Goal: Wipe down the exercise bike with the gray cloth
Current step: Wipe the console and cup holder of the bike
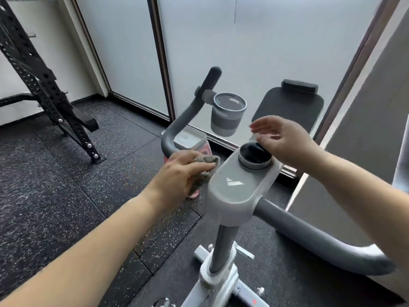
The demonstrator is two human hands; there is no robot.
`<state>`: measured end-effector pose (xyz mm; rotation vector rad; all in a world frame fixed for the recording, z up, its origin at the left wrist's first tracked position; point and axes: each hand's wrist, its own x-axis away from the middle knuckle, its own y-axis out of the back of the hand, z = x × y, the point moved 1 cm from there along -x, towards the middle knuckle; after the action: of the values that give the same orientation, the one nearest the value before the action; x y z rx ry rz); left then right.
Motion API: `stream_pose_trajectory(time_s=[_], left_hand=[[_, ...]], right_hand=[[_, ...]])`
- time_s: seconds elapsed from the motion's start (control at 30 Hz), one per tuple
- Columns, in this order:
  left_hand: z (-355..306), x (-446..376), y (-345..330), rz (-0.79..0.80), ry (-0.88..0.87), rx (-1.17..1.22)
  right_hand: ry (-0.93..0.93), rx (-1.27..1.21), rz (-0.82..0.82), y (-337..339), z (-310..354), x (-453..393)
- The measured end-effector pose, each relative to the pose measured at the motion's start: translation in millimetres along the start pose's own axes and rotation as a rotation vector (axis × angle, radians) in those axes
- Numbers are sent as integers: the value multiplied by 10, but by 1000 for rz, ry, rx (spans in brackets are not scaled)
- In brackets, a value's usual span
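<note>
The exercise bike's light grey console [234, 189] with a round dark display [254, 156] fills the middle of the view, on a grey post. Dark grey handlebars curve out to the left [188, 116] and to the right [321, 238]. My left hand [181, 173] grips the bunched gray cloth [204, 165] over the left handlebar, right beside the console's left edge. My right hand [285, 138] hovers over the far right rim of the display with fingers loosely spread, holding nothing.
A grey cup holder [228, 114] hangs off the left handlebar. A black padded bench [290, 107] stands behind by the frosted glass wall. A black perforated rack [44, 85] stands at the left on speckled rubber flooring. A pink object lies under my left hand.
</note>
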<state>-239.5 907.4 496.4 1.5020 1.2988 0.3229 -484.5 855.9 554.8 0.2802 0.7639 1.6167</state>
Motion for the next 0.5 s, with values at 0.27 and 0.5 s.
stream_pose_trajectory(time_s=[0.27, 0.5], left_hand=[[632, -450, 374, -16, 85, -122], [557, -239, 97, 105, -168, -43]], right_hand=[[-48, -49, -131, -289, 216, -374], [-93, 81, -165, -411, 114, -848]])
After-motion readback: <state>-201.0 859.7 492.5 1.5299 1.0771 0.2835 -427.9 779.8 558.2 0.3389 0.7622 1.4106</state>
